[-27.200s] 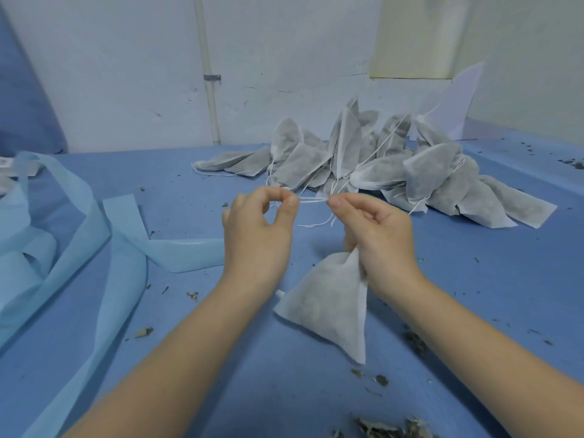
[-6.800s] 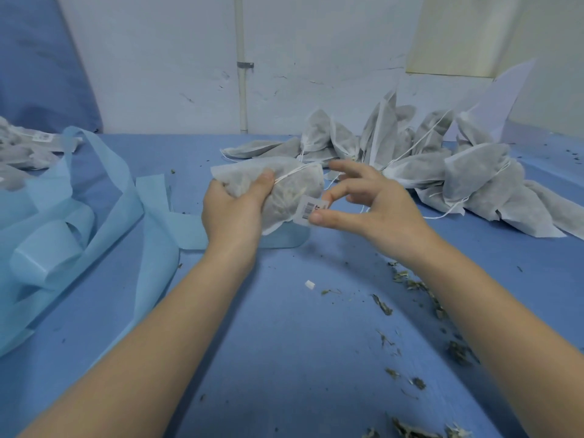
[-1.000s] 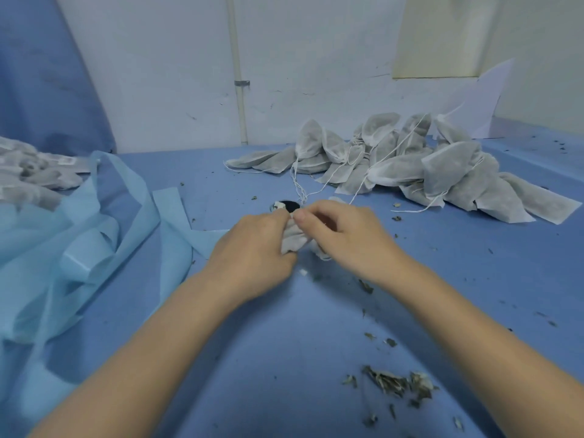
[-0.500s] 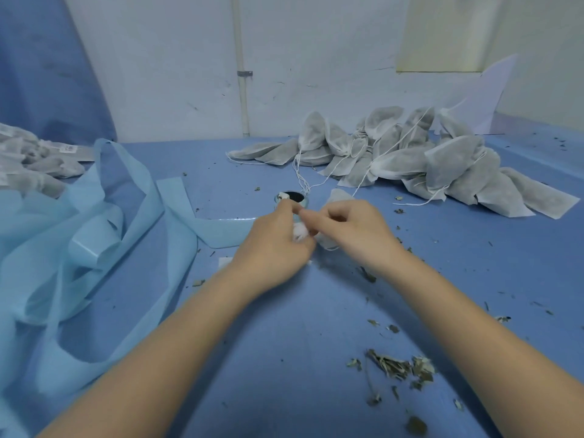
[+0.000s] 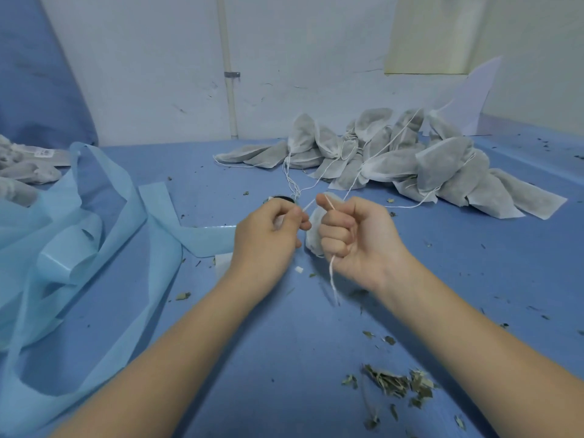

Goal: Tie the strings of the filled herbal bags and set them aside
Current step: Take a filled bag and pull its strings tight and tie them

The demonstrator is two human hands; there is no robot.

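Observation:
A small grey-white herbal bag [image 5: 313, 230] sits between my two hands at the table's middle, mostly hidden by them. My left hand [image 5: 268, 233] pinches one end of its white string [image 5: 308, 206] between thumb and fingers. My right hand [image 5: 354, 238] is curled into a fist round the other end; the string runs over its forefinger and a loose tail [image 5: 332, 276] hangs below the fist. A heap of filled bags [image 5: 410, 159] with trailing strings lies at the back right. More bags [image 5: 22, 172] lie at the far left edge.
Light blue fabric strips [image 5: 79, 248] sprawl over the left of the blue table [image 5: 284, 358]. Dried herb crumbs [image 5: 395, 380] are scattered at the front right. A small dark round object [image 5: 282, 199] lies just beyond my left hand. A white wall stands behind.
My hands have drawn apart and pulled the string taut between them; half a second ago they were pressed together over the bag. My right hand has turned palm-up into a fist.

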